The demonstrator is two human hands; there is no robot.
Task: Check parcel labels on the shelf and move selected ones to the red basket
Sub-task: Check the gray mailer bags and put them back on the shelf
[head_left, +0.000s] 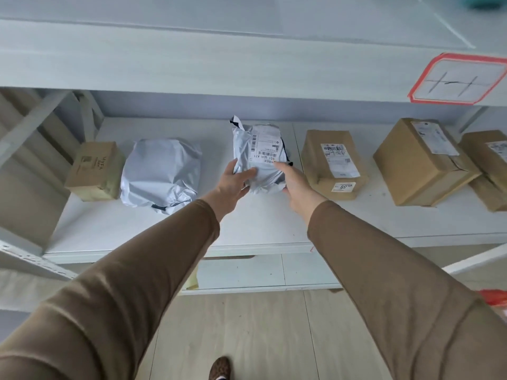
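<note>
A small white poly-bag parcel (262, 154) with a barcode label facing up sits mid-shelf, tilted toward me. My left hand (233, 182) grips its lower left side, thumb across the front. My right hand (295, 182) holds its lower right edge, fingers curled behind it. A larger white poly-bag parcel (160, 174) lies to its left, label not visible. A brown box (333, 163) with a white label lies to its right. A sliver of red (493, 297) shows at the right edge, low down; I cannot tell whether it is the basket.
The white shelf board (260, 229) also carries a small brown box (94, 170) at far left and brown boxes (422, 160) stacked at right. The upper shelf beam bears a red-bordered tag (458, 79). A lower shelf and wooden floor lie below.
</note>
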